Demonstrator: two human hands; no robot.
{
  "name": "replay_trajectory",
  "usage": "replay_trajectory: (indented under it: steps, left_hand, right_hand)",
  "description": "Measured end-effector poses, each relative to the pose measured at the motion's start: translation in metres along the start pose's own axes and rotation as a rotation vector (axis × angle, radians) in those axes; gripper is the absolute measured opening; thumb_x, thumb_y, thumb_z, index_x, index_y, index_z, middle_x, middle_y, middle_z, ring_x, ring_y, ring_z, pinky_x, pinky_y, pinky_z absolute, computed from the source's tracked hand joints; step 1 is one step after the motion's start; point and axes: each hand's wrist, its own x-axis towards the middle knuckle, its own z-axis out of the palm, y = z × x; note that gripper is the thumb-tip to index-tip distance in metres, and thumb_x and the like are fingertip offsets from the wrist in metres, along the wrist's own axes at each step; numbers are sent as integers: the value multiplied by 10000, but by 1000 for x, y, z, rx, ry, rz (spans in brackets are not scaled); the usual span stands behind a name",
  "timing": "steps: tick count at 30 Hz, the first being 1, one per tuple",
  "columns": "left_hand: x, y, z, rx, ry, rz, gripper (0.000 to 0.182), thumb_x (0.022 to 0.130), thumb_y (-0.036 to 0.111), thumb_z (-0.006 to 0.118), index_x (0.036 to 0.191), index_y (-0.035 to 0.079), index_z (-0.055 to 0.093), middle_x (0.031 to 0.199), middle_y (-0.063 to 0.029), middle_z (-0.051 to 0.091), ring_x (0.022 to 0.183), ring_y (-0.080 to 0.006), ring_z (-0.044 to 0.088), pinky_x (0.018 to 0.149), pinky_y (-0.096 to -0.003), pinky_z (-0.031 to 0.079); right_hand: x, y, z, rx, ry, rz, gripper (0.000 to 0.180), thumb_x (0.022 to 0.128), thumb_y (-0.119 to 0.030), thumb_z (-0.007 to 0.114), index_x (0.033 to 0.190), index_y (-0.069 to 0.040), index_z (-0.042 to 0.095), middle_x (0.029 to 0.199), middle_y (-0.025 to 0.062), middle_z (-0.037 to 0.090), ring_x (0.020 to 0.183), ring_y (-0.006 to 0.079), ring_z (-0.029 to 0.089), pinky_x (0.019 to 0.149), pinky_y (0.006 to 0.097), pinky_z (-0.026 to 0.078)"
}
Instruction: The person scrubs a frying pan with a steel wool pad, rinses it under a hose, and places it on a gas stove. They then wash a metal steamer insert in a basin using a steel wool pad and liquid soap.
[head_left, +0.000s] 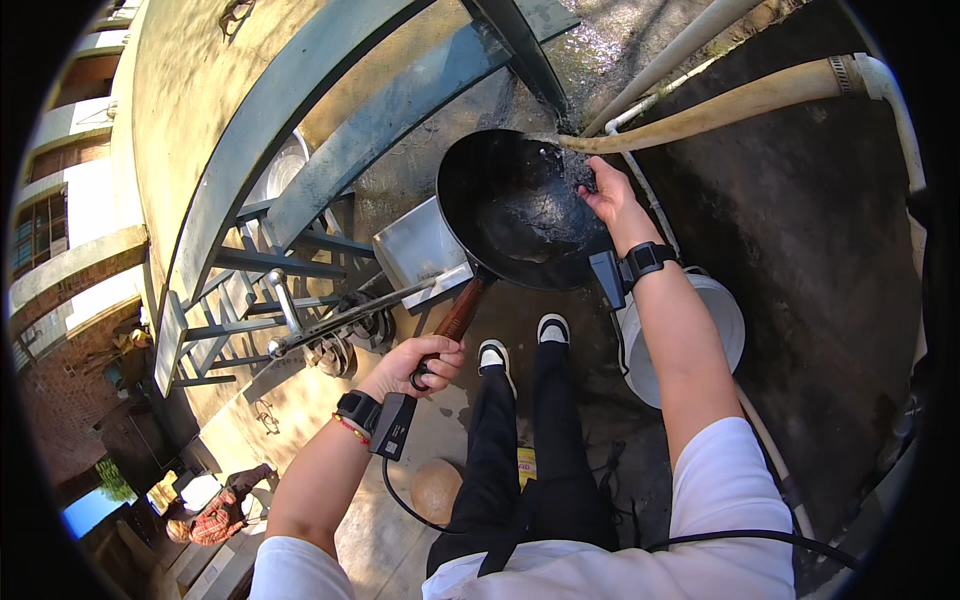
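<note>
My left hand (433, 365) grips the wooden handle (466, 307) of a black wok (487, 202). Water runs from the end of a pale hose (697, 112) at the wok's far rim, with splashes over its right part, and some water lies inside. My right hand (604, 191) is at the right side of the wok, thumb and fingers bent and somewhat apart in the splashing water. Whether its fingertips touch the wok or hold anything small cannot be told.
A metal dustpan-like tray (420, 251) lies left of the wok, near a metal bar (367, 306). Blue-grey metal framework (300, 120) stands at left. A white bucket (705, 330) is below my right forearm. A round tan object (436, 491) lies near my legs. A person (217, 517) is far off at lower left.
</note>
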Motion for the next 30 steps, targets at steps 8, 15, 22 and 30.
replay_trajectory:
  steps: [8, 15, 22, 30]
  left_hand:
    - [-9, -59, -2, 93, -162, 27, 238, 795, 49, 521, 1009, 37, 419, 648, -11, 385, 416, -33, 307, 336, -165, 220]
    - [-23, -101, 41, 165, -129, -27, 299, 751, 6, 545, 989, 54, 371, 613, -34, 370, 390, -59, 286, 338, -196, 203]
    - [-24, -97, 27, 109, -114, 122, 299, 736, 37, 536, 998, 46, 392, 604, -37, 378, 392, -61, 287, 338, -196, 191]
    - [-41, -109, 32, 151, -76, 67, 403, 718, -9, 562, 1067, 55, 372, 626, -50, 400, 418, -65, 305, 351, -196, 215]
  right_hand:
    - [36, 24, -41, -1170, 220, -362, 381, 702, -183, 712, 994, -14, 534, 980, 170, 553, 955, 327, 531, 790, 398, 459]
    - [37, 45, 39, -1112, 327, -728, 361, 726, -134, 669, 1041, -44, 517, 1008, 197, 540, 925, 339, 546, 822, 382, 442]
    - [-53, 52, -14, -1891, -1407, -233, 324, 668, -125, 645, 972, -192, 556, 938, 56, 583, 991, 273, 527, 827, 463, 405]
    - [39, 49, -10, -1970, -74, -661, 311, 794, -22, 509, 1097, -75, 464, 1100, 196, 436, 973, 417, 508, 771, 435, 495]
